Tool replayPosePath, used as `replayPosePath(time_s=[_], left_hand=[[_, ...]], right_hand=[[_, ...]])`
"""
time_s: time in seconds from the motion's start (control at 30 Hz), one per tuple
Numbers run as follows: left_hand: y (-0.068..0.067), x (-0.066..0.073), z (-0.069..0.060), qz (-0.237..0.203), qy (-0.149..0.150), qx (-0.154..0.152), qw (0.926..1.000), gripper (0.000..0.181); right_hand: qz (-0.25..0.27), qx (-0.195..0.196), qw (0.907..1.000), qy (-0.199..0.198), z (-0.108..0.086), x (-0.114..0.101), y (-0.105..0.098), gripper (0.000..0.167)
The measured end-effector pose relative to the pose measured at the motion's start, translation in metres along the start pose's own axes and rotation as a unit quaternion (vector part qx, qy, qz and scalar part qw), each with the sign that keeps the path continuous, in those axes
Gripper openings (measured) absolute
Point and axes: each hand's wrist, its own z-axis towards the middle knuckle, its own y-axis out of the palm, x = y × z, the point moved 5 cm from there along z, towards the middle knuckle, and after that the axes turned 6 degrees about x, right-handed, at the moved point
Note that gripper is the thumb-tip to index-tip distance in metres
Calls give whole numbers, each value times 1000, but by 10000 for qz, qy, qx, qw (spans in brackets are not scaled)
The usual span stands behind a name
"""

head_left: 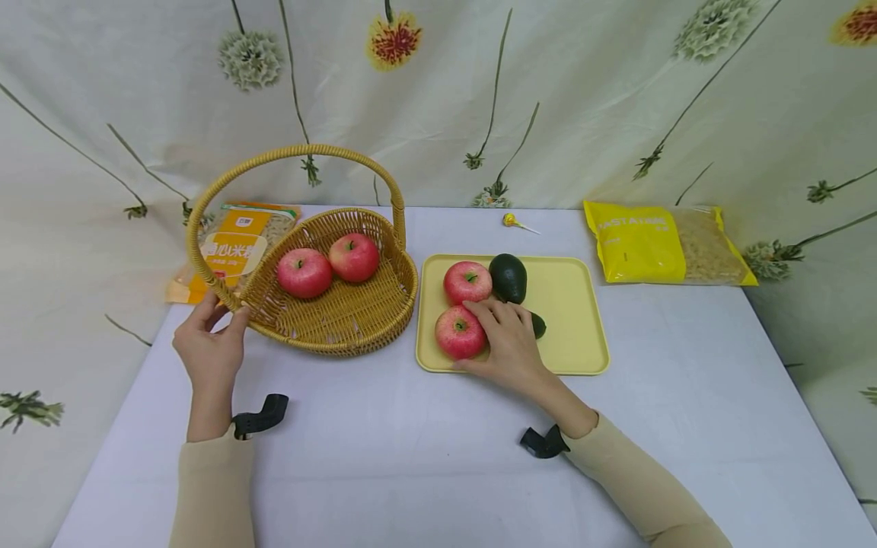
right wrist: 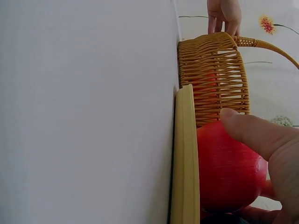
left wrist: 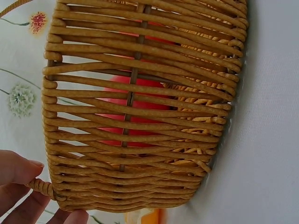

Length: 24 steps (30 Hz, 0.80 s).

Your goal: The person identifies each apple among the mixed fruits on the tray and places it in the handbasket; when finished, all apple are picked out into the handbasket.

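A wicker basket (head_left: 342, 327) with a tall arched handle stands left of centre, two red apples (head_left: 304, 272) inside it. My left hand (head_left: 214, 350) pinches the base of the basket's handle at its left end; the left wrist view shows thumb and fingers (left wrist: 21, 168) around that wrapped handle. On a yellow tray (head_left: 575, 320) lie two more apples and two dark green avocados (head_left: 508, 278). My right hand (head_left: 507, 342) grips the nearer tray apple (head_left: 460, 332), thumb on its near side and fingers over the far side. It partly covers the second avocado (head_left: 538, 326).
Behind the basket leans an orange-and-clear food bag (head_left: 236, 243). A yellow pasta bag (head_left: 658, 243) lies at the back right, and a yellow lollipop (head_left: 510, 220) lies behind the tray. A floral cloth (head_left: 438, 99) hangs along the back of the white table (head_left: 411, 457).
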Motion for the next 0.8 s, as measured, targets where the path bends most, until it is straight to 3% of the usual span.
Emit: replayPosePath(time_s=[0.33, 0.8], left_hand=[[0, -1, 1, -12, 6, -7, 10000, 52], [0, 0, 0, -3, -58, -24, 10000, 52]], right_hand=[[-278, 173, 9993, -181, -1, 1, 2, 86], [-155, 448, 9986, -236, 0, 0, 1, 79]])
